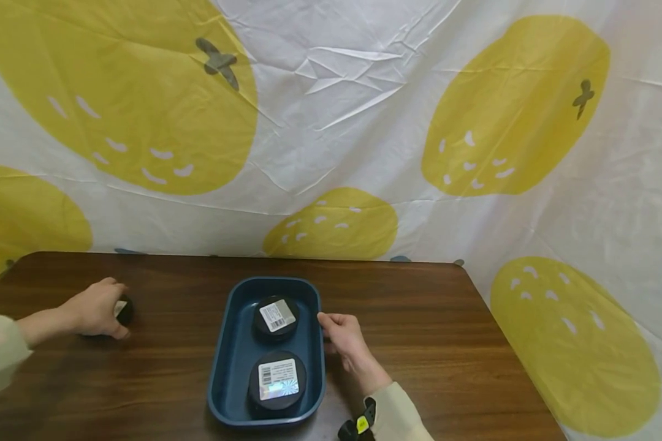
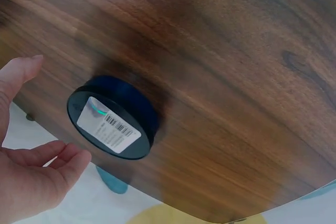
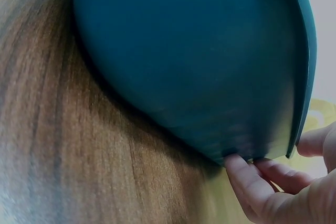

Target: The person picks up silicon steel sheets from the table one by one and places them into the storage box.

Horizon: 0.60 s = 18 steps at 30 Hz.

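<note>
On the counter [image 1: 430, 318]: dark wood, blue tray [image 1: 228, 367] mid, two black tins inside.
Left hand [image 1: 96, 309]: your fingers [image 2: 58, 153] spread loose around black tin [image 2: 113, 119], not clamped; tin far left, well apart from tray.
Right hand [image 1: 347, 340]: your fingers [image 3: 244, 174] touch tray's right wall, thumb on rim.

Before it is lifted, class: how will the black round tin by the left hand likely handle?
The black tin looks rigid and squat, so probably won't tip. Its glossy side may slip. On edge, it could roll across the table.
</note>
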Each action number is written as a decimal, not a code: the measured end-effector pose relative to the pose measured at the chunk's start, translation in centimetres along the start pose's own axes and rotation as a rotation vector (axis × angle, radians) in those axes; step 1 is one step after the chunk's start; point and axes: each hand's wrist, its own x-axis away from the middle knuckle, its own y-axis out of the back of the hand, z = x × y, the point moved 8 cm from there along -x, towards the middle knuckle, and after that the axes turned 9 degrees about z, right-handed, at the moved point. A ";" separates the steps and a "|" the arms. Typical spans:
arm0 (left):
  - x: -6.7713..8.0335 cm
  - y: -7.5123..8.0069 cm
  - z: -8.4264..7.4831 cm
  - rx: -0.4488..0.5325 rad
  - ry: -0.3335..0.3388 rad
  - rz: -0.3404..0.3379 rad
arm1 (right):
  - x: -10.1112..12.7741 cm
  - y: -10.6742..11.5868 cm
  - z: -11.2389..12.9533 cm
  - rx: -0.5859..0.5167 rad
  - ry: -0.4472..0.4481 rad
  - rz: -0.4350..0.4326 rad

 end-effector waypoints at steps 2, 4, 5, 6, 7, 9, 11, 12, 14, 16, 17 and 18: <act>0.1 -0.1 0.1 -0.001 0.002 -0.007 | 0.0 0.0 0.0 0.003 -0.003 -0.003; 0.1 -0.1 0.2 -0.002 0.002 -0.016 | 0.0 0.1 0.0 0.005 -0.004 -0.003; 0.2 -0.1 0.3 0.000 0.003 -0.022 | 0.0 0.1 0.0 0.004 -0.004 -0.003; 0.3 0.0 0.4 0.003 0.004 -0.028 | 0.0 0.1 0.0 0.005 -0.004 -0.003; 0.3 0.0 0.5 0.005 0.005 -0.034 | 0.0 0.1 0.0 0.005 -0.005 -0.003; 0.5 0.1 0.8 0.005 0.009 -0.046 | 0.0 0.0 0.0 -0.001 -0.002 0.000; 0.6 0.1 1.1 0.008 0.017 -0.045 | 0.0 0.0 -0.1 -0.006 0.002 0.003; 0.6 0.1 1.2 0.008 0.022 -0.043 | -0.1 0.0 -0.1 -0.006 0.003 0.004; 0.6 0.2 1.4 0.007 0.029 -0.038 | -0.1 0.0 -0.1 -0.007 0.004 0.005; 0.6 0.3 1.4 0.008 0.031 -0.035 | -0.1 0.1 -0.1 -0.003 0.002 0.003; 0.5 0.4 1.4 0.007 0.030 -0.037 | -0.1 0.1 -0.1 -0.001 0.000 0.002; 0.5 0.5 1.3 0.007 0.028 -0.039 | -0.1 0.1 0.0 0.000 -0.002 0.000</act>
